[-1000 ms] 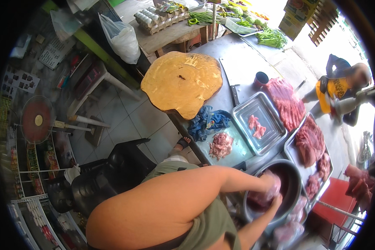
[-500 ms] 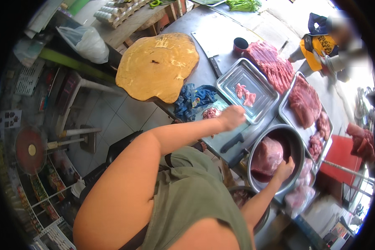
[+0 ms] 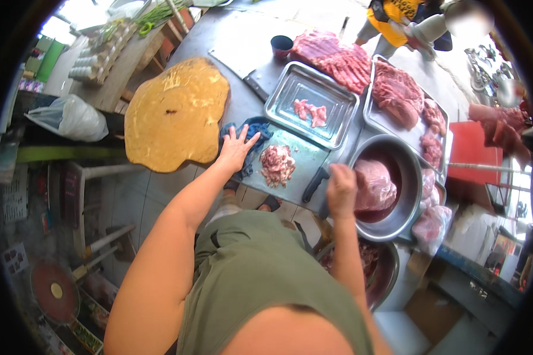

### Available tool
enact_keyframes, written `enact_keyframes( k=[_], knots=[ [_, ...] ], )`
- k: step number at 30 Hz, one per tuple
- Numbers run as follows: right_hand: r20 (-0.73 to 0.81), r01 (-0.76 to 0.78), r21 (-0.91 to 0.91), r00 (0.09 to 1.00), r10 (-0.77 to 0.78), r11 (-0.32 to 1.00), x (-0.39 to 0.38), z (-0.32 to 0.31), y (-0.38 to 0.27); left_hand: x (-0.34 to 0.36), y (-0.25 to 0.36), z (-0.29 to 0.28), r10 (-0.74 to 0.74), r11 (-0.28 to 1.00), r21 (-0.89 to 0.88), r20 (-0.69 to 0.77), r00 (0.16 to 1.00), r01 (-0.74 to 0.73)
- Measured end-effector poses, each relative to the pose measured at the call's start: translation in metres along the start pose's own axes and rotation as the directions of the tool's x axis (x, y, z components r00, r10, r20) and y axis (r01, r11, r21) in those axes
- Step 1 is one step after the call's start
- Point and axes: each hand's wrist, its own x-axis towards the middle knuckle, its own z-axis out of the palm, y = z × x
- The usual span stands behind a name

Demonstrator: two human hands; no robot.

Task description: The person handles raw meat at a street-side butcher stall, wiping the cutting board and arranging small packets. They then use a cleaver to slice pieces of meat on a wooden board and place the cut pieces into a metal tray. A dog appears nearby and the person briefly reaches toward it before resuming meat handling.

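My left hand (image 3: 238,151) lies with fingers spread on a crumpled blue cloth (image 3: 259,134), beside a round wooden chopping block (image 3: 177,112). Right of the cloth, a heap of diced meat (image 3: 277,164) sits on a greenish glassy board (image 3: 299,158). A knife with a dark handle (image 3: 315,184) lies at the board's near right. My right hand (image 3: 342,190) hovers by the left rim of a metal pot (image 3: 413,198), its fingers curled; whatever is inside them, if anything, is hidden. A large pale piece of meat (image 3: 374,186) rests in reddish liquid in the pot.
A metal tray (image 3: 346,127) holds small meat strips. Behind it lies a slab of ribs (image 3: 337,59), near a dark cup (image 3: 281,44). Another tray (image 3: 376,121) carries big cuts. A second bowl (image 3: 388,278) stands below the pot. A person (image 3: 397,26) is beyond the table.
My left hand has moved left from over the board onto the blue cloth and spread its fingers. The right hand has come out of the pot to its left side. The view has shifted.
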Motion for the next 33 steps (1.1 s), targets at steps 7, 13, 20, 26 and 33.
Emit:
enact_keyframes(
  k=[7,13,20,26,33],
  knots=[
    [0.269,-0.116,0.044,0.958,0.1,0.992,-0.031,0.059,-0.037,0.005,-0.01,-0.017,0.035,0.999,-0.014,0.11,0.993,-0.034],
    [0.351,-0.236,0.034,0.913,0.21,0.971,-0.019,0.091,-0.046,0.018,-0.021,-0.018,0.097,0.978,-0.197,0.159,0.983,-0.064],
    [0.327,-0.306,0.19,0.916,0.234,0.933,0.001,0.14,-0.054,0.023,-0.03,0.005,0.09,0.928,-0.358,-0.039,0.995,-0.098],
    [0.356,-0.27,0.112,0.91,0.215,0.956,0.031,0.202,-0.089,-0.005,-0.046,-0.024,0.193,0.887,-0.393,-0.161,0.968,-0.242],
    [0.378,-0.188,-0.14,0.897,0.228,0.972,0.054,0.261,-0.117,-0.048,-0.098,-0.04,0.023,0.911,-0.377,-0.362,0.932,-0.169]
  ],
)
